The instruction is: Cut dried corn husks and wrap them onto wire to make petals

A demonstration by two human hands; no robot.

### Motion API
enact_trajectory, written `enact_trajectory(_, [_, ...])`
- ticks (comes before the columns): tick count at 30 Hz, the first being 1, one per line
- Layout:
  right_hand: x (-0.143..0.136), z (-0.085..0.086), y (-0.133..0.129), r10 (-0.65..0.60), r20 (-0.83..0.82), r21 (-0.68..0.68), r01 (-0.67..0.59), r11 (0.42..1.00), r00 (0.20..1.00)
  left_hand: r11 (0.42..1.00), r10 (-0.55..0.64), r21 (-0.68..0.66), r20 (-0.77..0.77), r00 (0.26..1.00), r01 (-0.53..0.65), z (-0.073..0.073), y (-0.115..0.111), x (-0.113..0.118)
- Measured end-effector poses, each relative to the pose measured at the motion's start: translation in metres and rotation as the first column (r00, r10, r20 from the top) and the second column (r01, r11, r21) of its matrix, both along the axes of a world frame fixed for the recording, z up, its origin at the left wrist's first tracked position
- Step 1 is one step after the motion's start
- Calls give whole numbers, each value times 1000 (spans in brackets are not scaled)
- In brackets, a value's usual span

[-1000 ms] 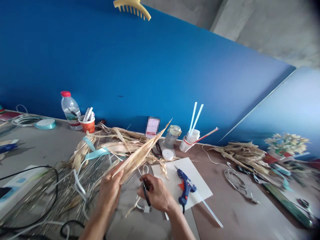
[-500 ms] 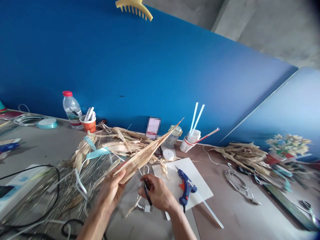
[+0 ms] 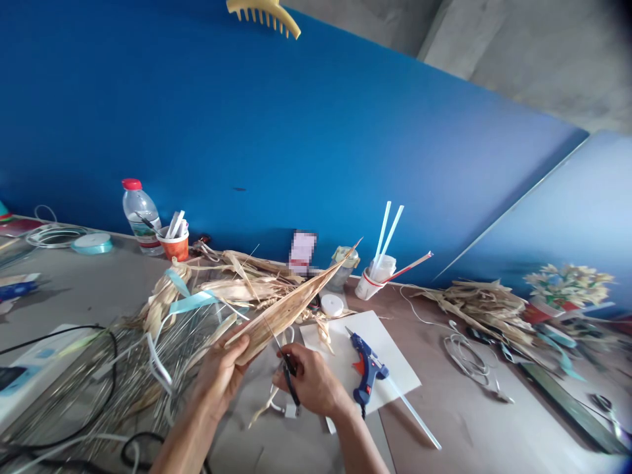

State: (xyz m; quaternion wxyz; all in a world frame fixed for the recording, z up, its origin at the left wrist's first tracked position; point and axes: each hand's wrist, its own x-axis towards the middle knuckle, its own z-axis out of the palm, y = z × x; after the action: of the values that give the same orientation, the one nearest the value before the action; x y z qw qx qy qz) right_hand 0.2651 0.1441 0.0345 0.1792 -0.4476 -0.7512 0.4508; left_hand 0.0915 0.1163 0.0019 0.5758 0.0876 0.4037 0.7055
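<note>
A long dry corn husk (image 3: 291, 304) is pinched at its wide lower end by my left hand (image 3: 224, 368), its thin tip pointing up and to the right. My right hand (image 3: 311, 378) is closed round the dark handles of a pair of scissors (image 3: 291, 374). Their thin blades reach up to the lower edge of the husk, and one blade lies across its face. Behind my left hand, more dry husks (image 3: 247, 289) and a light-blue ribbon (image 3: 195, 301) lie on a heap of thin wires (image 3: 118, 372).
A blue glue gun (image 3: 368, 372) rests on white paper (image 3: 395, 362). Behind stand a glass jar (image 3: 342, 273), a cup with glue sticks (image 3: 369, 287), an orange-white cup (image 3: 175, 247) and a bottle (image 3: 141, 214). Husks (image 3: 484, 306), cables (image 3: 469, 355) and flowers (image 3: 567, 286) are at the right.
The husk's tip has dipped slightly, and its surface has turned a little in my left hand. My right hand and the scissors are almost where they were.
</note>
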Motion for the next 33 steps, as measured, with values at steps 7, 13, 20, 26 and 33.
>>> enact_trajectory(7, [-1, 1, 0, -3, -7, 9, 3, 1000, 1000, 999, -17, 30, -10, 1000, 17, 2, 0, 1])
enact_trajectory(13, [-1, -1, 1, 5, 1, 3, -5, 1000, 1000, 1000, -6, 14, 0, 1000, 6, 1, 1, 0])
enact_trajectory(20, [0, -1, 1, 18, 9, 27, -18, 999, 1000, 999, -40, 31, -3, 999, 41, 4, 0, -1])
enact_trajectory(26, [1, 2, 0, 16, 5, 50, -16, 999, 1000, 1000, -11, -1, 35, 999, 11, 4, 0, -2])
enact_trajectory(33, [0, 4, -2, 13, 23, 82, -15, 996, 1000, 1000, -9, -11, 30, 1000, 9, 0, 1, -3])
